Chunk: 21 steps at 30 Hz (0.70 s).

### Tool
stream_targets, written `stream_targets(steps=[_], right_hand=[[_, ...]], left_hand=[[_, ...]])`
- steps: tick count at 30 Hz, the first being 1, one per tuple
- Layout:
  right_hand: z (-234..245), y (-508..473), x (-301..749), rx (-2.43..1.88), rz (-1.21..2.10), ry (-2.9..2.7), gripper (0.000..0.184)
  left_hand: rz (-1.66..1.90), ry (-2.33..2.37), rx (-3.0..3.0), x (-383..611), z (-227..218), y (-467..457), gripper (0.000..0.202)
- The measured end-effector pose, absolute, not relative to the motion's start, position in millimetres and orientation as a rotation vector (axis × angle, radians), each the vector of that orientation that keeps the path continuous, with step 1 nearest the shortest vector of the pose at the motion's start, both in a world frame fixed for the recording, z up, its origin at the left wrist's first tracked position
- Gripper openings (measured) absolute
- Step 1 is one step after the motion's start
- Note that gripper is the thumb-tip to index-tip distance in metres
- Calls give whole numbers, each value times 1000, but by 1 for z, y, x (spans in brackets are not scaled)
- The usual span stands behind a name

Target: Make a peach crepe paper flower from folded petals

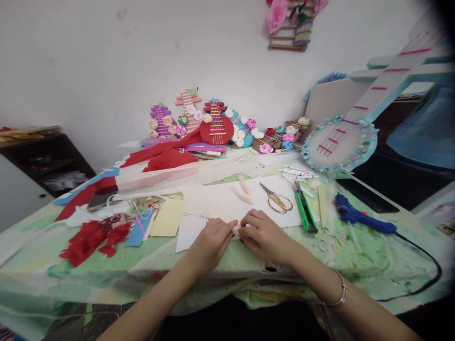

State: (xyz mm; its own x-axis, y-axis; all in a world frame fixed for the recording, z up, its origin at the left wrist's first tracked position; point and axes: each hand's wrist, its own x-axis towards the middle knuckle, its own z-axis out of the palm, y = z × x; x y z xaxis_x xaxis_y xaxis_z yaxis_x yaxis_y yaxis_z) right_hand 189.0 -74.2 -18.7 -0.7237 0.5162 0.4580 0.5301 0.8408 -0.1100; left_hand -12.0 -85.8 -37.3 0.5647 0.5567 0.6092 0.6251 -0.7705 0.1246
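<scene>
A: Head view. Entries for labels and writing first, please.
B: Utility knife [305, 208], green, and glue gun [366, 219], blue, corded: any markings too small to read. Phone [368, 195]: screen dark.
A: Next, the piece in work.
B: Small pale piece [235, 230], at the front of the counter [149, 272], between the fingertips of both hands; largely hidden by the fingers, its material uncertain.
A: Condition of each hand?
B: Left hand [212, 242]: fingers bent, thumb and fingertips pinching the piece from its left. Right hand [266, 235]: fingers curled, pinching the same piece from its right. Bracelet [344, 288], silver-coloured, on the right forearm.
A: Items around the hands?
B: Cream strips [243, 191], beyond the fingertips, lying on a white sheet [289, 219]. Scissors [272, 193], gold-handled, on the same sheet, beyond the right hand. The knife: right of the scissors, blade end away from the person. Yellow card [167, 218] and blue paper [140, 232]: left of the left hand. Red crepe paper [83, 241]: farther left.
A: Rear of the counter?
B: Red model lute [217, 131], strung, among flowered companions by the wall; a larger pale lute [341, 142] leaning at the right.
</scene>
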Motion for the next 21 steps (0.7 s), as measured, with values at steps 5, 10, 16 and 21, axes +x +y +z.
stream_targets(steps=[5,10,16,21], right_hand=[[-19,-61,183,-791,15,-2474,12],[-17,-55,178,-884,-207,-2460,9],[-13,-56,178,-922,-361,-2519,9],[-14,-53,180,-872,-206,-2526,12]], left_hand=[[-1139,-1158,-2706,-17,-33,-75,27],[-1185,-1174,-2734,-15,-29,-72,39],[-1115,-1153,-2751,-13,-30,-70,38],[-1051,-1131,-2784,-14,-28,-71,37]])
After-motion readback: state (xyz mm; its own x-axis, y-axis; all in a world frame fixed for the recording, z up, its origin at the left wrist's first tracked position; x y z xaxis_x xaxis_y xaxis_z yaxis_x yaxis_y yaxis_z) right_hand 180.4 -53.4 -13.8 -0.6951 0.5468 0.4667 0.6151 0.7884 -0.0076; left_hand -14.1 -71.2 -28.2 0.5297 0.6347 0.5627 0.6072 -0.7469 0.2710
